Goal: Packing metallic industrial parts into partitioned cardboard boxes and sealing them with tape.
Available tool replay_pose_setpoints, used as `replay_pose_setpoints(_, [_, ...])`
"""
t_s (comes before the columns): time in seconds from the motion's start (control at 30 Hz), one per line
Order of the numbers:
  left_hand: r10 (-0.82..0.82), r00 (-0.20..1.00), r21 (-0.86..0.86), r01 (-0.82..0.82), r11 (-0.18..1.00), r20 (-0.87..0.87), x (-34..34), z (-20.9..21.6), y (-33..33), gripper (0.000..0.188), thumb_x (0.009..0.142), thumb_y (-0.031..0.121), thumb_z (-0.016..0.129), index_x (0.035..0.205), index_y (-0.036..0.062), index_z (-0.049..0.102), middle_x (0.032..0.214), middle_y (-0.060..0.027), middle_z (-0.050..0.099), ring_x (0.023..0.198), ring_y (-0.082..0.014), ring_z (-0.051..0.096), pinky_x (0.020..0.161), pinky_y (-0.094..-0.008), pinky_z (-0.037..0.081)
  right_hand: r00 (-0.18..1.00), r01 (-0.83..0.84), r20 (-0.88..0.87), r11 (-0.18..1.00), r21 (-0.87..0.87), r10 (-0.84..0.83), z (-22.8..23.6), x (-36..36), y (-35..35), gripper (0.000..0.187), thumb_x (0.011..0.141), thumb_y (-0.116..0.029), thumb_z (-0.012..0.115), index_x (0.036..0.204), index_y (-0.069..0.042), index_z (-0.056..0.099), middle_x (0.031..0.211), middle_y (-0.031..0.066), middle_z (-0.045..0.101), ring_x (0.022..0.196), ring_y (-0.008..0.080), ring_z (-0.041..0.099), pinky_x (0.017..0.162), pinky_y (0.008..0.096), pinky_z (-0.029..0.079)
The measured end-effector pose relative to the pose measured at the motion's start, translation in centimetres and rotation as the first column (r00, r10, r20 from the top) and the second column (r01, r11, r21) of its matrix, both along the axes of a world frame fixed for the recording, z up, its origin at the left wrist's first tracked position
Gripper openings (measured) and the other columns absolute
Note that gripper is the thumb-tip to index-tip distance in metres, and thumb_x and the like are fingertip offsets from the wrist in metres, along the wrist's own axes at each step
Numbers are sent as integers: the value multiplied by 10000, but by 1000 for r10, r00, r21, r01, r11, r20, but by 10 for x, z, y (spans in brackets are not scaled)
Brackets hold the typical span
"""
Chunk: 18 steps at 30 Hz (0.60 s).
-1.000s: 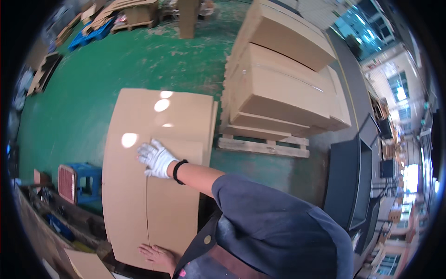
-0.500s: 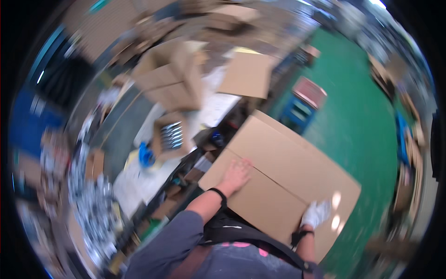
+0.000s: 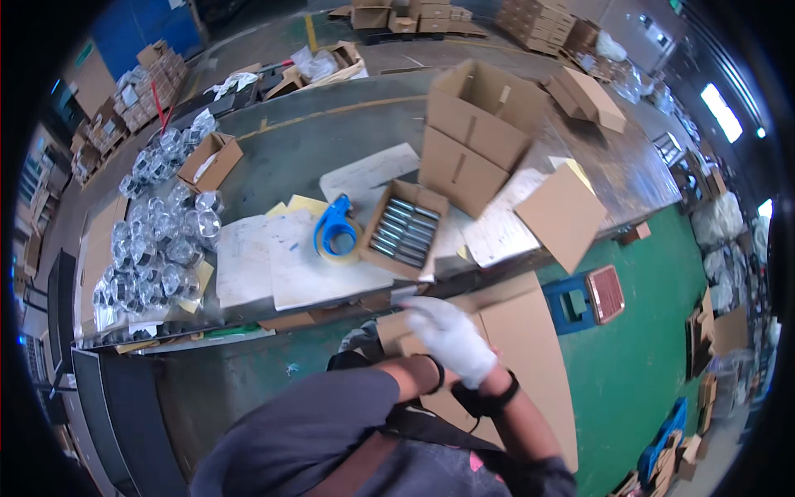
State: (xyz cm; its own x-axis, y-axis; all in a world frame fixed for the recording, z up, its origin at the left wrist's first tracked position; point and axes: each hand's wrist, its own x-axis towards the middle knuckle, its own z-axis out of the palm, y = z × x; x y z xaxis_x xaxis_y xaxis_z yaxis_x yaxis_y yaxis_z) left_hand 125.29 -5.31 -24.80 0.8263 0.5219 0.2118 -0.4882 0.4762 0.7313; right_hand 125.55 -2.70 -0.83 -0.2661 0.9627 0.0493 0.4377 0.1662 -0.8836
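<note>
My right hand (image 3: 451,340), in a white glove, is over the large flattened cardboard box (image 3: 530,356) in front of me. Its fingers are stretched out toward the left and hold nothing I can see. Underneath it crosses my bare left hand (image 3: 450,378), its fingers hidden by the glove. Whether either hand touches the cardboard I cannot tell. Just beyond, on the workbench (image 3: 331,108), a small open carton (image 3: 435,197) holds rows of shiny metal-topped pieces. Left of that carton lies a blue tape dispenser (image 3: 338,234) with a roll of tape.
A tall open cardboard box (image 3: 464,153) stands on the bench, a flat cardboard piece (image 3: 563,211) at its edge. Clear glass-like pieces (image 3: 157,248) crowd the bench's left, near a small carton (image 3: 211,161). A blue stool (image 3: 571,300) stands on the green floor (image 3: 646,331).
The view has swung to the right, bringing the bench across the front. My hands, apart on the large cardboard before, are now together, the gloved right over the left.
</note>
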Motion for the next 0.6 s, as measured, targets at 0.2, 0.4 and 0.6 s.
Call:
replay_pose_setpoints(0.2, [200, 969, -50, -209, 977, -142, -49, 27, 39, 537, 971, 432, 385, 1408, 119, 380, 1491, -119, 342, 1416, -247, 243, 1142, -435, 221, 802, -262, 458, 914, -309, 384, -60, -201, 158, 611, 871, -330, 571, 1388, -68, 376, 939, 181, 659, 804, 352, 662, 729, 449, 523])
replay_pose_setpoints(0.4, [282, 914, -138, -332, 933, -292, -82, 24, 63, 563, 972, 441, 385, 1418, 98, 359, 1499, -126, 326, 1415, -250, 244, 1144, -441, 212, 769, -8, 606, 951, -310, 204, -121, -243, 203, 842, 858, -297, 593, 1482, -11, 105, 866, 212, 650, 641, 345, 654, 610, 454, 530])
replay_pose_setpoints(0.6, [240, 881, -98, -304, 948, -408, -75, 39, 60, 591, 972, 449, 386, 1429, 77, 337, 1506, -132, 310, 1414, -254, 245, 1146, -448, 202, 999, -31, -36, 943, -330, 21, -108, -205, 197, 842, 831, -230, 600, 1508, -95, 117, 1201, 234, 595, 995, 303, 653, 860, 342, 504])
